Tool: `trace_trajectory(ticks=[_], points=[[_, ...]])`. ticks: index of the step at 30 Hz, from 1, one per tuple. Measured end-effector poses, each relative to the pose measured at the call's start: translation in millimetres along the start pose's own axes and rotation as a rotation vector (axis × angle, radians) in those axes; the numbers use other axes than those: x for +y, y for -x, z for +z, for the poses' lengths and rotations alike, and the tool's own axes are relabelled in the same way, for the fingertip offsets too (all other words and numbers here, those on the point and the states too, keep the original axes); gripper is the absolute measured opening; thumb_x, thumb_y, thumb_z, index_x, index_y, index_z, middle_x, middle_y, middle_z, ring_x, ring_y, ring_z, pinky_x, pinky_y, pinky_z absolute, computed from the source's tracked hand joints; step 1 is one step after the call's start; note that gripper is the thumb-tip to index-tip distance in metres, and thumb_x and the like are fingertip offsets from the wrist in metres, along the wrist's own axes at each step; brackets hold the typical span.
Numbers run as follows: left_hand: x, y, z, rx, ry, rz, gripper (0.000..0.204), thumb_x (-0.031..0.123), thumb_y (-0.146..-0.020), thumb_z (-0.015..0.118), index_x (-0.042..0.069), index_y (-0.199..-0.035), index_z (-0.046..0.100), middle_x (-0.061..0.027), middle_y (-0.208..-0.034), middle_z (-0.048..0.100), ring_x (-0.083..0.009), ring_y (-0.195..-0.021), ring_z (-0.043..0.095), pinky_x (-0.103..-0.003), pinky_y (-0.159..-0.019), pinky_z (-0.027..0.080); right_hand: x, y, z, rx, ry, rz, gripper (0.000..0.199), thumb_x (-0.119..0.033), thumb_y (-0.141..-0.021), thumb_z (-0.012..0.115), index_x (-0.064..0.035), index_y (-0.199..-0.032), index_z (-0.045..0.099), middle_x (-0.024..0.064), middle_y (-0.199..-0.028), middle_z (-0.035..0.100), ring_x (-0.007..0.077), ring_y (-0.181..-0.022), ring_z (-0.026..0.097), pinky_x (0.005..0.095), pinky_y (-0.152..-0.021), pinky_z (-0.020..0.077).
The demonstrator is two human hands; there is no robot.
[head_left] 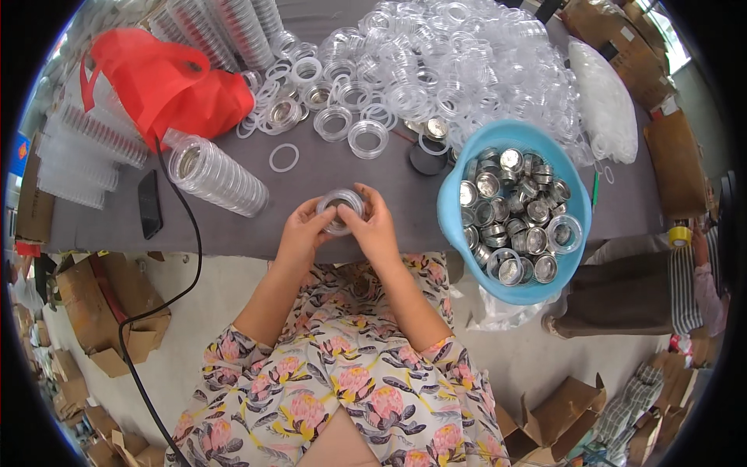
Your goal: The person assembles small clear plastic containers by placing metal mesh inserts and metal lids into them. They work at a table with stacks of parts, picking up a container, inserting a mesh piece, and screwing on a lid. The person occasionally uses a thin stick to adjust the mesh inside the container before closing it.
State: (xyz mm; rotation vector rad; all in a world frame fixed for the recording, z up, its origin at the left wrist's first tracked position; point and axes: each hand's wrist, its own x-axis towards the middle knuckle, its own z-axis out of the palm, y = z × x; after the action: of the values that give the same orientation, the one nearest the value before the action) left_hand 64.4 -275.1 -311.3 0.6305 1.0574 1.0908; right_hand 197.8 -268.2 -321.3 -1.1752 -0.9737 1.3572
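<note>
Close to the table's front edge, both hands hold a round clear plastic case (340, 204) with a ring-shaped rim. My left hand (306, 232) grips its left side, thumb pressed toward the middle. On the other side my right hand (376, 229) has its thumb on the case and its fingers curled around the far rim. What sits inside the case is partly covered by the thumbs. To the right stands a blue plastic basin (450, 204) full of round silver metal pieces (537, 210), with a few clear cases on top. A leaning stack of clear round cases (222, 177) lies to the left.
A large heap of clear plastic rings and cases (467, 62) covers the table's far side. At left are a red bag (148, 78), a phone (149, 204) and a black cable (191, 210). Another person (630, 292) stands at right, beside cardboard boxes (677, 163).
</note>
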Motion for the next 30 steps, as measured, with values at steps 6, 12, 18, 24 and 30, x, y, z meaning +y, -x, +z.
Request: trace_trajectory(ticks=[6, 12, 18, 24, 30], points=[[-0.7, -18.6, -21.6, 0.032, -0.189, -0.048, 0.041, 0.022, -0.087, 0.063, -0.002, -0.119, 0.051, -0.0082, -0.105, 0.062, -0.0144, -0.093, 0.062, -0.027, -0.076, 0.051, 17.1, -4.8, -10.8, 0.050, 0.450, -0.269, 0.057, -0.013, -0.077, 0.068, -0.0004, -0.127, 0.045, 0.0166, -0.108, 0.057, 0.0279, -0.102, 0.056, 0.0355, -0.086, 0.0443], [6.2, -20.3, -28.6, 0.004, -0.062, -0.122, 0.038, 0.022, -0.089, 0.059, -0.001, -0.119, 0.052, -0.0080, -0.105, 0.062, -0.0132, -0.093, 0.061, -0.028, -0.077, 0.051, 2.2, 6.1, -6.5, -0.142, 0.768, -0.527, 0.067, -0.016, -0.069, 0.073, -0.0078, -0.129, 0.044, 0.0171, -0.131, 0.043, 0.0345, -0.120, 0.043, 0.0440, -0.100, 0.0334], [20.1, -4.9, -6.8, -0.071, 0.110, -0.006, 0.036, 0.014, -0.090, 0.057, -0.002, -0.121, 0.050, -0.0111, -0.109, 0.060, -0.0168, -0.096, 0.061, -0.031, -0.081, 0.050, 24.0, 1.4, 0.0, -0.044, 0.299, -0.254, 0.049, -0.016, -0.076, 0.072, -0.0044, -0.119, 0.051, 0.0147, -0.124, 0.050, 0.0266, -0.109, 0.053, 0.0401, -0.088, 0.0443], [34.9, 14.2, 12.6, -0.107, -0.171, 0.176, 0.042, 0.004, -0.084, 0.060, -0.005, -0.123, 0.047, -0.0149, -0.112, 0.057, -0.0216, -0.099, 0.060, -0.032, -0.084, 0.050, 0.1, 9.5, -2.3, -0.219, -0.859, 0.354, 0.046, -0.046, -0.095, 0.043, -0.0097, -0.122, 0.049, 0.0046, -0.110, 0.059, 0.0154, -0.097, 0.059, 0.0348, -0.081, 0.0473], [36.0, 25.7, 25.2, -0.087, -0.353, 0.388, 0.044, -0.003, -0.078, 0.064, -0.002, -0.120, 0.052, -0.0125, -0.112, 0.057, -0.0188, -0.099, 0.059, -0.029, -0.082, 0.050, -9.9, 16.4, -2.6, -0.257, -1.083, 0.461, 0.054, -0.054, -0.095, 0.033, -0.0100, -0.123, 0.049, 0.0070, -0.111, 0.059, 0.0190, -0.099, 0.058, 0.0374, -0.088, 0.0449]])
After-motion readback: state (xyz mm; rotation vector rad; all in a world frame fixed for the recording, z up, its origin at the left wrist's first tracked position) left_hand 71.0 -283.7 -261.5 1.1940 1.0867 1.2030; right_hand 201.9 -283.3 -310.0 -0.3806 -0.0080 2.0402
